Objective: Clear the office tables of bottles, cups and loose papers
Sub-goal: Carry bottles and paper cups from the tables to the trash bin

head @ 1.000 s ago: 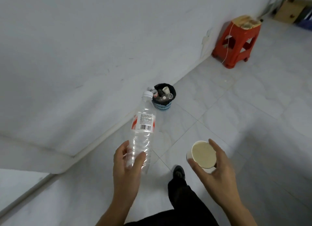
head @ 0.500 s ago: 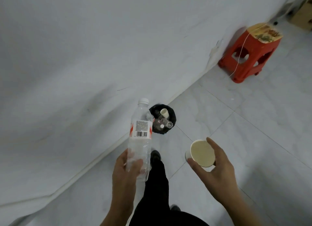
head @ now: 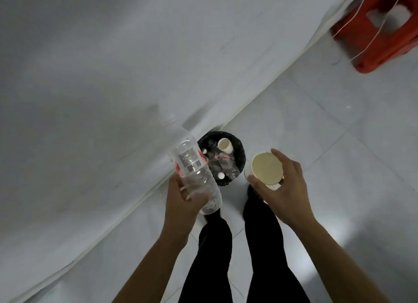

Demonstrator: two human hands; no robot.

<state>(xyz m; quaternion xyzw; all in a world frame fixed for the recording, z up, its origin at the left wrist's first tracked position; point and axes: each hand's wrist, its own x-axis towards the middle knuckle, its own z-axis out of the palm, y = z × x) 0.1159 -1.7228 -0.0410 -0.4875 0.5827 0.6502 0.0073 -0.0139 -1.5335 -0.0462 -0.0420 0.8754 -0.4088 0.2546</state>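
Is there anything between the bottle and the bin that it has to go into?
Nothing visible: the bottle in the left hand leans beside the open bin, which already holds cups and bottles.

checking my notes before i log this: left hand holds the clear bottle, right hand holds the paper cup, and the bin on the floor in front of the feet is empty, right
Not quite: the bin is not empty. The head view shows a paper cup and several clear bottles already inside it. The rest stands: the left hand holds the clear bottle, the right hand holds the paper cup, and the bin sits on the floor in front of the feet.
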